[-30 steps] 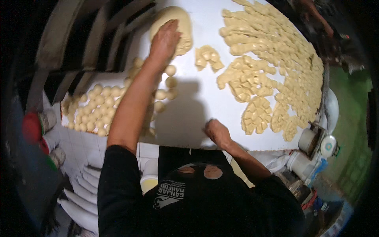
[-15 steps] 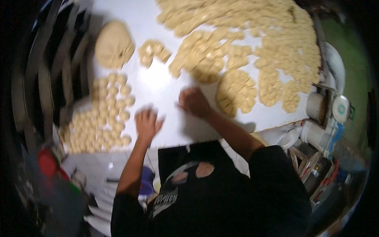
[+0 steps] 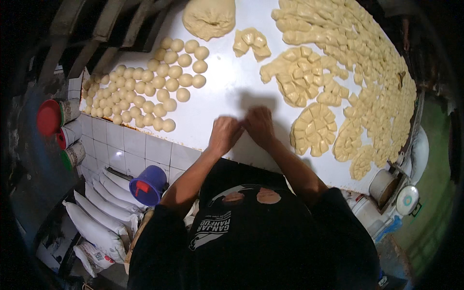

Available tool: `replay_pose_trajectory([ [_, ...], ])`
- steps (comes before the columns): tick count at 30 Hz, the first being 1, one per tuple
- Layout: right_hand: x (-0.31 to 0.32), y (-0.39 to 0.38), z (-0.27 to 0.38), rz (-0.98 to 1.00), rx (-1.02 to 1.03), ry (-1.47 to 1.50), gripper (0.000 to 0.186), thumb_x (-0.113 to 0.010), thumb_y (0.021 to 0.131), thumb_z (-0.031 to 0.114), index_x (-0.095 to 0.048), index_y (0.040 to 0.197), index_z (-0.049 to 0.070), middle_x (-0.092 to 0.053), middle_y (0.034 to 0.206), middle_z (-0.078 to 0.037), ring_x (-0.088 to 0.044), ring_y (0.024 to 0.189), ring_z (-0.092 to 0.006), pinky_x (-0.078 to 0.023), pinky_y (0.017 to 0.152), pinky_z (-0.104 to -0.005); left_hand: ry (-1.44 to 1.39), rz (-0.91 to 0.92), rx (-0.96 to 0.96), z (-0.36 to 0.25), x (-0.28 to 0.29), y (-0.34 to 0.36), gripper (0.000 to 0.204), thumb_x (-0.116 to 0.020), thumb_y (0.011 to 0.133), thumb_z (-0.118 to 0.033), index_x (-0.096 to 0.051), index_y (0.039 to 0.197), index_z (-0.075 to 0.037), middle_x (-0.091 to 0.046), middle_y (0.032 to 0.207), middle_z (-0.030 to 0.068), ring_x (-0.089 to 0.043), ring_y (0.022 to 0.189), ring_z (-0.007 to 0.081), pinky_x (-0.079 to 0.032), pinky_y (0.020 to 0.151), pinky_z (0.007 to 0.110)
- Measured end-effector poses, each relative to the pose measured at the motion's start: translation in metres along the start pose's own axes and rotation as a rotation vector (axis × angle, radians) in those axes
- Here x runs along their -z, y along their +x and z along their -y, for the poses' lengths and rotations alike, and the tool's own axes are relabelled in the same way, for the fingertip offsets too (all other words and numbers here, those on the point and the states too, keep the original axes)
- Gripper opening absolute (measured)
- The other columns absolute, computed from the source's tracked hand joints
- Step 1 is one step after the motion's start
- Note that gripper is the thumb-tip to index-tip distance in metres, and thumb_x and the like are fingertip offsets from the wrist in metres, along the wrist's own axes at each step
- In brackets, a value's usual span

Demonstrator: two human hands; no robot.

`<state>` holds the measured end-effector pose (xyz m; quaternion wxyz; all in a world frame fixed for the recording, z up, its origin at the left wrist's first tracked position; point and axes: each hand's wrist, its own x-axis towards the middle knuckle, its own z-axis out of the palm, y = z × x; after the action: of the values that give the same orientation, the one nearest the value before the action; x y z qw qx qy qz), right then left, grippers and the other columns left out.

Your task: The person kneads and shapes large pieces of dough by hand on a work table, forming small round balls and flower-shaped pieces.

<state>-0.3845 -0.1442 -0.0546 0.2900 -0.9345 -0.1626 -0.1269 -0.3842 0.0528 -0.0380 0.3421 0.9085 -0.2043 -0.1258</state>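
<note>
My left hand [image 3: 226, 133] and my right hand [image 3: 258, 126] are side by side on the white tabletop [image 3: 203, 92], nearly touching, fingers curled under; whatever lies beneath them is hidden. Left of them sit rows of round dough balls [image 3: 171, 84]. Above, at the far side, rests a large soft dough mass [image 3: 209, 18] with a puckered side, beside a small cut dough piece [image 3: 251, 43]. To the right, scored dough rounds [image 3: 313, 129] and many cut strips and pieces [image 3: 377, 96] cover much of the board.
Dark shelving [image 3: 104, 29] stands at the upper left. Below the table's left edge are lidded buckets [image 3: 48, 117], a blue bucket [image 3: 150, 191] and stacked white sacks [image 3: 101, 222] by a tiled wall. Pots [image 3: 379, 188] and a round lid [image 3: 407, 200] stand at the right.
My left hand has left the big dough mass, passed open over the near table and joined my right hand, its fingers now curled. The camera's view has shifted.
</note>
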Motion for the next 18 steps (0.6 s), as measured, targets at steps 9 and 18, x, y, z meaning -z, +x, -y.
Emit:
replay_pose_trajectory([
  [9, 0.006, 0.03, 0.017, 0.01, -0.257, -0.061, 0.026, -0.08, 0.087, 0.017, -0.061, 0.101, 0.006, -0.059, 0.094, -0.014, -0.056, 0.094, -0.0377, -0.043, 0.086, -0.0488, -0.042, -0.055, -0.159, 0.017, 0.018, 0.03, 0.015, -0.075, 0.088, -0.022, -0.066, 0.094, -0.011, -0.065, 0.1, 0.0104, -0.062, 0.098, 0.0306, -0.047, 0.082, 0.05],
  [18, 0.028, 0.294, -0.009, -0.066, -0.299, 0.334, 0.035, -0.063, 0.1, 0.028, -0.066, 0.114, -0.004, -0.067, 0.111, -0.026, -0.063, 0.107, -0.046, -0.049, 0.094, -0.0504, 0.025, -0.088, -0.048, 0.047, 0.061, 0.016, 0.021, -0.076, 0.09, -0.021, -0.068, 0.104, -0.009, -0.063, 0.116, 0.0122, -0.057, 0.117, 0.0346, -0.045, 0.102, 0.05],
])
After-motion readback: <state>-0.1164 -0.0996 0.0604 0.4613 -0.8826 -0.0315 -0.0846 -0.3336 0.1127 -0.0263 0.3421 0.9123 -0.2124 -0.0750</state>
